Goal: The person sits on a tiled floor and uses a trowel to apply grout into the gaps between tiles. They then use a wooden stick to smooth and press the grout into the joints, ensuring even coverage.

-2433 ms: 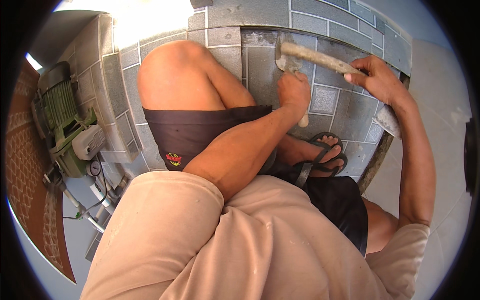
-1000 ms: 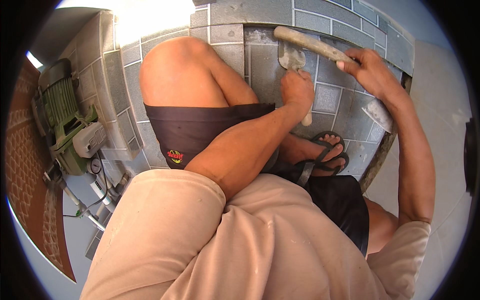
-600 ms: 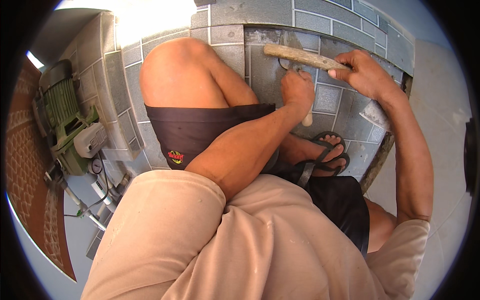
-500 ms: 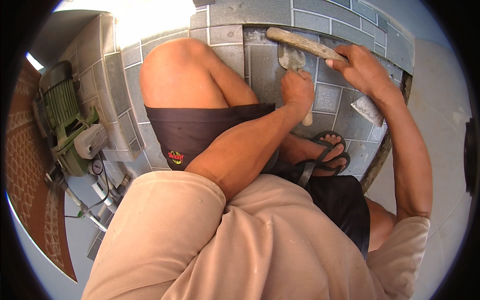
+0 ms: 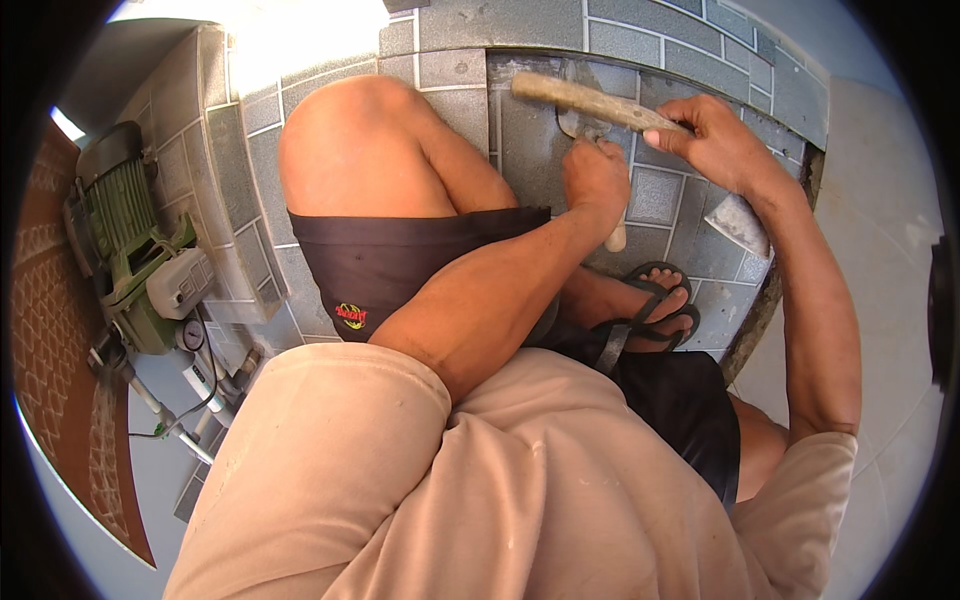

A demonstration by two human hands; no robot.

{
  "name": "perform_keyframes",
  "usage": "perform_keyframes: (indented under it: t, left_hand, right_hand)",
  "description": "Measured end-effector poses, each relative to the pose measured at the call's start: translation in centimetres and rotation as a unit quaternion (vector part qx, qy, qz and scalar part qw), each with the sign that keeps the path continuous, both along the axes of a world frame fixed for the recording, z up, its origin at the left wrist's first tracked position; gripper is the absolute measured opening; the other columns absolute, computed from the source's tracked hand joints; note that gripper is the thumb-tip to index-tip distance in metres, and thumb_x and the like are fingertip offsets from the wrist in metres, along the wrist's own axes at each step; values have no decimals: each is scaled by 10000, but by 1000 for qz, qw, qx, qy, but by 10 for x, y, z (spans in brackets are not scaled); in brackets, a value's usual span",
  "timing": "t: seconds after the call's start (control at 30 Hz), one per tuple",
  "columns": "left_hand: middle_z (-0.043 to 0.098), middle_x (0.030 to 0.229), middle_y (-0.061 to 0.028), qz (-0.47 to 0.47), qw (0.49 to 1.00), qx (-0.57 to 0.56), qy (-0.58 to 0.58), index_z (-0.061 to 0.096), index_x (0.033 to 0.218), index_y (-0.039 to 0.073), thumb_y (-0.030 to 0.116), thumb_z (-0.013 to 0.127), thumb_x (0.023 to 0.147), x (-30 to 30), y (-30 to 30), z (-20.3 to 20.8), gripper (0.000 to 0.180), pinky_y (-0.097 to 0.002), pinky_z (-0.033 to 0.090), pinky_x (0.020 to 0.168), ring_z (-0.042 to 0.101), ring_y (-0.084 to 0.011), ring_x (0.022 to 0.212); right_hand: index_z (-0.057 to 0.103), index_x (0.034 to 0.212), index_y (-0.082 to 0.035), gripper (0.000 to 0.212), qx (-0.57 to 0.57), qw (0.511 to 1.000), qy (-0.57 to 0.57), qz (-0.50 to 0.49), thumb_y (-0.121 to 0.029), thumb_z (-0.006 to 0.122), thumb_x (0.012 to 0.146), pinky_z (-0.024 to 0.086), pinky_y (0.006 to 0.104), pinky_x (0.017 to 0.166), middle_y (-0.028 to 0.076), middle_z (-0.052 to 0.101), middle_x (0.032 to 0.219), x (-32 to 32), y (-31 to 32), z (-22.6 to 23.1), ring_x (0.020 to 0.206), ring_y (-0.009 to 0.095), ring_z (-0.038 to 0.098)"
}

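My left hand (image 5: 597,178) is closed round a small trowel. The trowel's grey blade (image 5: 578,124) points away from me over the tiles, and its pale handle end (image 5: 617,238) sticks out below the fist. My right hand (image 5: 715,145) grips a worn wooden handle (image 5: 585,101), which slants left across the trowel's blade and partly covers it. Below my right wrist shows a broad grey metal blade (image 5: 738,222). Its join to the wooden handle is hidden by the hand. Grey tiles (image 5: 655,195) with pale joints lie under both hands.
My sandalled foot (image 5: 655,305) rests on the tiles just below the hands. A rough, dark edge (image 5: 755,325) borders the tiling at right, beside a pale floor (image 5: 880,330). At left stands a green motor pump (image 5: 130,230) with pipes and a gauge.
The free end of the wooden handle has swung left and toward me, now over the trowel's blade. The metal blade under my right wrist has shifted slightly. My left hand has barely moved.
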State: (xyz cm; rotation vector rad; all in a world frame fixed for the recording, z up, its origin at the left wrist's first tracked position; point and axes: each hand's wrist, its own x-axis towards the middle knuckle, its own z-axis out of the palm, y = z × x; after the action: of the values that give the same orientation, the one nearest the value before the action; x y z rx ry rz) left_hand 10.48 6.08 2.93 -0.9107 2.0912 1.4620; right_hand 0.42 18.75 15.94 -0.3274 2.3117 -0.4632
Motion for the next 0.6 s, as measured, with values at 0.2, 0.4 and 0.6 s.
perform_keyframes:
  t: [0.2, 0.4, 0.6]
  left_hand:
    - [685, 953, -352, 5, 1000, 20, -2, 645, 994, -143, 208, 505, 998, 2, 3, -19, 379, -527, 552, 787, 692, -491, 867]
    - [689, 900, -368, 10, 1000, -13, 7, 659, 911, -141, 209, 517, 986, 1, -2, -21, 385, -548, 559, 823, 706, -503, 854]
    - [662, 752, -312, 24, 997, 79, -15, 606, 892, -151, 202, 468, 1013, -3, 3, 4, 398, -476, 578, 518, 688, -397, 546]
  right_hand:
    - [749, 1101, 18, 418, -14, 998, 10, -65, -366, 688, 947, 515, 495, 786, 257, 714, 858, 16, 14, 9, 856, 409, 702]
    - [691, 1078, 33, 411, 20, 985, -12, -173, -371, 653, 1011, 497, 451, 773, 199, 665, 782, 71, 50, 18, 763, 311, 638]
    - [598, 1303, -34, 353, -24, 888, -60, -455, -265, 603, 1037, 486, 342, 560, 65, 583, 734, 160, 80, -11, 579, 166, 561]
